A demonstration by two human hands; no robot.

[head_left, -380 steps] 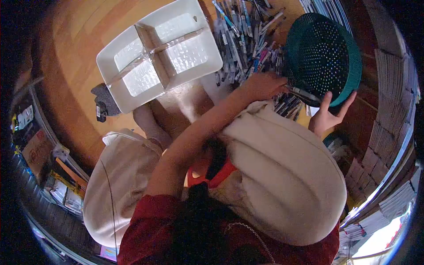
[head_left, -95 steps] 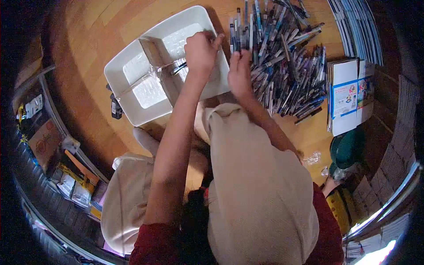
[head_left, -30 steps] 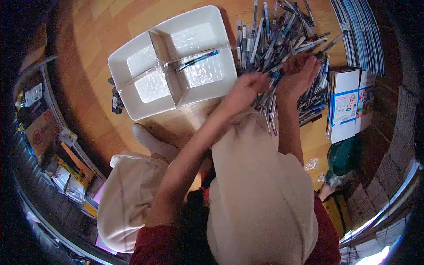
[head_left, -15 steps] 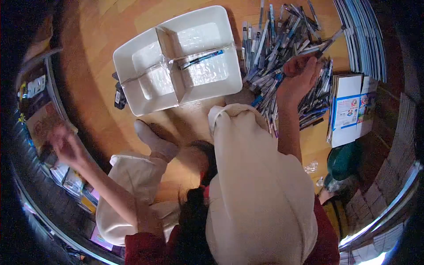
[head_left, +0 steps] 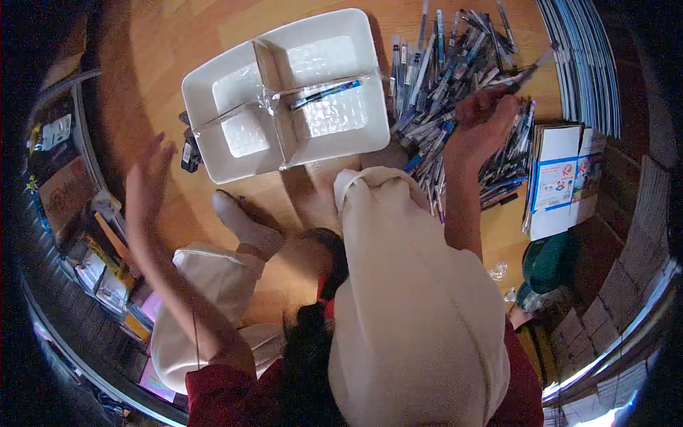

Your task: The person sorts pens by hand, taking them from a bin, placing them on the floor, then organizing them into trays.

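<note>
My right hand (head_left: 485, 128) is closed around a dark pen (head_left: 528, 73) that points up and to the right. Beneath and beside this hand spreads a large heap of pens (head_left: 441, 92) on the wooden floor. My left hand (head_left: 147, 178), slightly blurred, is raised left of the white tray (head_left: 235, 176) with its fingers apart and nothing visible in them. Cardboard dividers (head_left: 268, 67) with clear tape split the tray into compartments. A few blue pens (head_left: 326, 95) lie in its near right compartment, close to the divider.
Stacked booklets (head_left: 580, 64) stand at the upper right, above a pile of white and blue packs (head_left: 556, 181). A dark green object (head_left: 551, 260) lies below. Shelved goods (head_left: 67, 185) line the left. A dark object (head_left: 191, 153) sits against the tray.
My left hand has swung right and upward, from beside the shelved goods to near the tray's left side. My right hand has hardly moved and still holds the pen.
</note>
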